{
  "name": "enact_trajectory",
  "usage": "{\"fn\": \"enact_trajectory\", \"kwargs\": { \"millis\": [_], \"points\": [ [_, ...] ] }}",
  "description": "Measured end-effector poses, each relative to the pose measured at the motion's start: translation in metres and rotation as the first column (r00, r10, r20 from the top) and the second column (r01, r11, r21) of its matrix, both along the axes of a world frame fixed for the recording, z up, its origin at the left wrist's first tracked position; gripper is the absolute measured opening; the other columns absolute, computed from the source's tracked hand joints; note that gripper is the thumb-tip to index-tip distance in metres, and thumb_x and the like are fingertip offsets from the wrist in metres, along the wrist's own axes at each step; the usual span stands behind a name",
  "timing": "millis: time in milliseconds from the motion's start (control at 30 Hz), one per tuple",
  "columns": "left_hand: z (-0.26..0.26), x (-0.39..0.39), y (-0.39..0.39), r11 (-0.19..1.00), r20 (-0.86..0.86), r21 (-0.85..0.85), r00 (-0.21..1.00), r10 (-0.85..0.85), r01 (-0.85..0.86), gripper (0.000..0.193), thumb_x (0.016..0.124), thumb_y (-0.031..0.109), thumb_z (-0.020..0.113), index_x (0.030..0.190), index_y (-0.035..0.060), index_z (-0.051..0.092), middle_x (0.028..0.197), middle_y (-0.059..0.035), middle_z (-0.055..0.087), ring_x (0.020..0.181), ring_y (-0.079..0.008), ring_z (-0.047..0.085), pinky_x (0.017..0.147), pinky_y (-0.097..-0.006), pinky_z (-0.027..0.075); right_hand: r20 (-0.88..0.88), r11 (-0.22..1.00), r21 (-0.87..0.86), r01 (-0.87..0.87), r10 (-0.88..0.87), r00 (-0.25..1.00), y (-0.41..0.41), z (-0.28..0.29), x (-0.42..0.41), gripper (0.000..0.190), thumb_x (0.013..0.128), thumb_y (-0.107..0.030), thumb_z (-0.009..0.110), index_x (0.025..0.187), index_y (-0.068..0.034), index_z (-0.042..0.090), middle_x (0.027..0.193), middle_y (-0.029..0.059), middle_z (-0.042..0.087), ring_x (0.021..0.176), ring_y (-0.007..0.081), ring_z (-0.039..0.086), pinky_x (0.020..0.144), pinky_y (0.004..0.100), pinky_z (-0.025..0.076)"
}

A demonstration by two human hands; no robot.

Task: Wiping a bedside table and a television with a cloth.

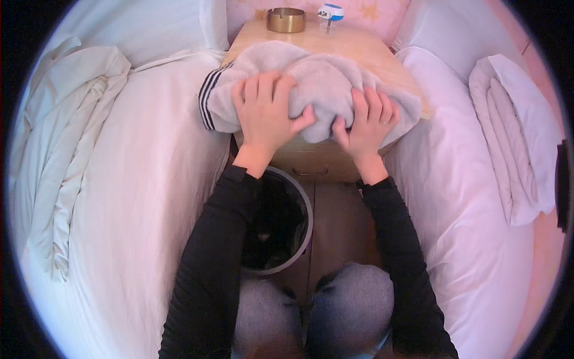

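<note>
A light grey towel (320,74) with dark and white stripes along its left end lies bunched across the front of a wooden bedside cabinet (363,45). My left hand (267,110) grips its left part, fingers spread over the folds and thumb turned inward. On the right part, my right hand (370,116) grasps the cloth with curled fingers. Between the two thumbs a fold of the towel hangs over the cabinet's front edge. The fingertips are partly sunk in the fabric.
A brass-coloured ashtray (286,20) and a blue-and-white plug-in device (331,13) stand at the cabinet's back. Below is a drawer handle (310,171). A round bin (309,215) with a dark inside stands under my left forearm. White-sheeted beds (130,170) (453,179) flank both sides.
</note>
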State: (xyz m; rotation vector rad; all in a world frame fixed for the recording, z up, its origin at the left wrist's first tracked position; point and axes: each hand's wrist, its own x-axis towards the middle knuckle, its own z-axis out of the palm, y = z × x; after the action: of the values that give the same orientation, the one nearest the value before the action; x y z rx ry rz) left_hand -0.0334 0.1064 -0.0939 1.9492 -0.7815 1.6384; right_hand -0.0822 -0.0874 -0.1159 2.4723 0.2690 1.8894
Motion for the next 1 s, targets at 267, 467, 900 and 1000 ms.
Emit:
{"fn": "enact_trajectory", "kwargs": {
  "millis": [267, 467, 900, 1000],
  "points": [
    [-0.066, -0.004, 0.025, 0.894, -0.506, 0.433, 0.852, 0.135, 0.116, 0.045, 0.075, 0.036, 0.067, 0.116, 0.0202, 0.062, 0.123, -0.0089, 0.057, 0.117, -0.0301, 0.050, 0.104, -0.0526, 0.031, -0.069, 0.996, -0.087, -0.002, -0.004, 0.998, -0.041, -0.074, 0.001, 0.050, 0.076, -0.035, 0.057, 0.123, -0.017, 0.061, 0.138, 0.0135, 0.046, 0.136, 0.0427, 0.030, 0.109, 0.0689, 0.011],
    [-0.138, 0.011, 0.030, 0.870, -0.587, 0.407, 0.810, 0.014, 0.280, 0.059, 0.078, 0.049, 0.061, 0.128, 0.0185, 0.056, 0.134, -0.0091, 0.054, 0.126, -0.0340, 0.045, 0.111, -0.0510, 0.027, -0.264, 0.991, -0.125, 0.055, -0.086, 0.961, -0.061, -0.107, -0.014, 0.037, 0.075, -0.033, 0.060, 0.105, -0.013, 0.065, 0.120, 0.0156, 0.053, 0.128, 0.0427, 0.037, 0.106, 0.0720, 0.013],
    [-0.086, -0.009, 0.008, 0.928, -0.470, 0.321, 0.882, -0.017, 0.189, 0.027, 0.078, 0.029, 0.065, 0.099, 0.0125, 0.068, 0.096, -0.0096, 0.067, 0.095, -0.0327, 0.061, 0.085, -0.0470, 0.048, -0.141, 0.989, -0.089, 0.118, -0.129, 0.982, -0.050, -0.075, -0.009, 0.032, 0.073, -0.024, 0.066, 0.103, -0.015, 0.064, 0.124, 0.0112, 0.051, 0.123, 0.0394, 0.042, 0.101, 0.0725, 0.019],
    [-0.110, 0.005, 0.024, 0.933, -0.402, 0.111, 0.874, -0.274, 0.343, 0.029, 0.081, 0.026, 0.065, 0.104, 0.0090, 0.066, 0.100, -0.0119, 0.065, 0.097, -0.0328, 0.061, 0.086, -0.0459, 0.048, -0.127, 0.988, -0.137, 0.071, -0.088, 0.988, -0.056, -0.101, -0.010, 0.035, 0.072, -0.022, 0.070, 0.104, -0.011, 0.062, 0.121, 0.0102, 0.051, 0.117, 0.0381, 0.045, 0.096, 0.0659, 0.030]
  ]
}}
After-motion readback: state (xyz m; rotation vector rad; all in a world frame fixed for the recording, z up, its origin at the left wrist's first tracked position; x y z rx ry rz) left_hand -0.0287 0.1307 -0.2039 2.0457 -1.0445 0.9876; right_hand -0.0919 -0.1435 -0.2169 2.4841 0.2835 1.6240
